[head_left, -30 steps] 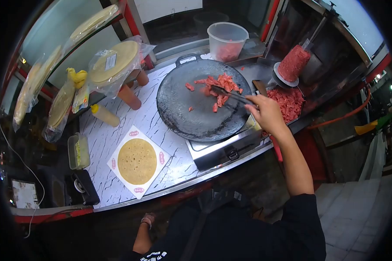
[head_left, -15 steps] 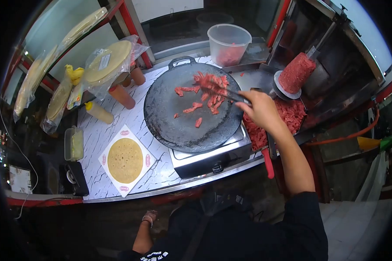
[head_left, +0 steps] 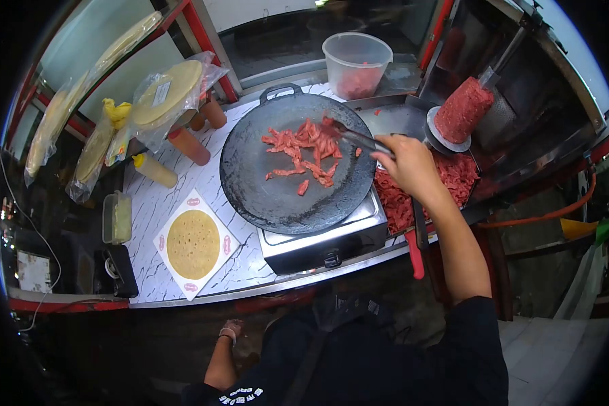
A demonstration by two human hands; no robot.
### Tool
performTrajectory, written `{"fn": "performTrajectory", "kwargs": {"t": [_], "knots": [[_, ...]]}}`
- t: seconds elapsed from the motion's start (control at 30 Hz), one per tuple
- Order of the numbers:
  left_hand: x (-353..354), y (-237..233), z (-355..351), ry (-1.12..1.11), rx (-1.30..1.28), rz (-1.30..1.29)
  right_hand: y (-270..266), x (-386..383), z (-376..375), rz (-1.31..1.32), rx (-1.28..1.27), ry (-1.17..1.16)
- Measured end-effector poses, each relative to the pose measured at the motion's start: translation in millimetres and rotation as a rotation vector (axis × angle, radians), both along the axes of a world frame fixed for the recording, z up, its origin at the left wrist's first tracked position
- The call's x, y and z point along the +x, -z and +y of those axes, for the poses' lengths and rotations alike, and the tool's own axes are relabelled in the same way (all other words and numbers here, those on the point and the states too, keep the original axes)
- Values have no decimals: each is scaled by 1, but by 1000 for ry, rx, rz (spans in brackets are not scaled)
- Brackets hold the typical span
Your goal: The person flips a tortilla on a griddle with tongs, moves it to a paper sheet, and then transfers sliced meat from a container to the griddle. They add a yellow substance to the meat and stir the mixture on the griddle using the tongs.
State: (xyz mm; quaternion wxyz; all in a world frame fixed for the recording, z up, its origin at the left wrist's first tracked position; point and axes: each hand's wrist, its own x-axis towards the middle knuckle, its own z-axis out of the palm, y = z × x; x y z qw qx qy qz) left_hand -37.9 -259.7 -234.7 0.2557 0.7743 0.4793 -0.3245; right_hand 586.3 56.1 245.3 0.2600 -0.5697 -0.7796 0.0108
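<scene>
My right hand (head_left: 413, 162) is closed around a pair of dark metal tongs (head_left: 355, 137). Their tips reach the right side of a heap of red meat strips (head_left: 304, 150) on a round black griddle (head_left: 264, 203). The griddle sits on a silver gas stove (head_left: 325, 254). Low beside my body hangs my left hand (head_left: 232, 329), away from the counter; its fingers are too small and dark to make out. Under my right forearm lies a tray of raw-looking meat strips (head_left: 457, 179), with a red-handled knife (head_left: 415, 254) at its front edge.
A browned flatbread (head_left: 193, 245) rests on white paper at the left. Behind it stand sauce bottles (head_left: 154, 170) and bagged flatbreads (head_left: 169, 95). A white bucket (head_left: 357, 64) is at the back, and a meat cone (head_left: 463, 111) on a spit stands at the right.
The tongs have moved slightly right, and the meat strips are spread further left and toward the middle of the griddle. My left hand stays low.
</scene>
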Motion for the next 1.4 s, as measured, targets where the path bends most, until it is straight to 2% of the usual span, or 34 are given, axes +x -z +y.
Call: {"fn": "performTrajectory", "kwargs": {"t": [0.07, 0.1, 0.17, 0.2, 0.27, 0.33, 0.37, 0.5, 0.57, 0.63, 0.7, 0.73, 0.8, 0.9, 0.97, 1.0, 1.07, 1.1, 1.17, 1.2, 1.23, 1.37, 1.4], "knots": [[-7, 10, -5, -9, 182, 40, -14, -5, -14, -71, -3, -27], [-5, 10, -7, -20, 182, 37, -24, -8, -27, -75, -3, -38], [10, -7, -3, -258, -27, -17, -38, -15, -51, -2, -140, -68], [10, -6, -5, -258, -28, -22, -25, -17, -55, -2, -123, -119], [0, 1, -11, 47, -9, -37, 2, -25, -47, -34, -101, -136], [-7, 18, -15, -17, 38, -118, 2, -23, -29, -31, -75, -119], [-2, 7, -12, -47, 61, -160, -7, -23, -20, -20, -52, -64], [-26, 11, -25, 15, 93, -81, -10, -32, 12, 65, -30, 48], [-38, 14, -19, 43, 119, -79, 0, -43, 8, -88, -68, -27], [-44, 20, -12, 51, 154, -85, -21, -43, -6, -167, -42, -64], [-37, 22, -15, 41, 166, -99, -54, -43, -13, -104, -151, -31], [-27, 1, -10, 71, 167, -95, -65, -47, -9, -114, -171, -15], [-42, -6, -11, 121, 167, -94, -63, -66, 3, -124, -143, 0], [-68, -15, -6, 309, 115, -163, -36, -113, 7, -49, -174, 69], [-82, -16, -2, 418, 87, -208, -21, -112, 4, -132, -141, -20], [-85, -16, -3, 412, 88, -215, -25, -103, -1, -130, -160, 38], [-99, 6, -8, 98, 148, -85, -46, -78, -14, -62, -148, 114], [-105, 16, -10, 91, 148, -93, -58, -68, -20, -2, -178, 152], [-112, 25, -14, -915, -192, -335, -53, -46, -20, 52, -164, 220], [-116, 23, -17, -911, -199, -332, -37, -43, -17, 35, -95, 260], [-118, 19, -17, -736, -152, -286, -9, -36, -10, 18, -92, 301], [-104, -6, -6, -56, 51, -108, -3, -71, -24, 79, -147, 181], [-104, -4, -3, -7, 41, -71, -12, -74, -25, 50, -79, 162]]}}
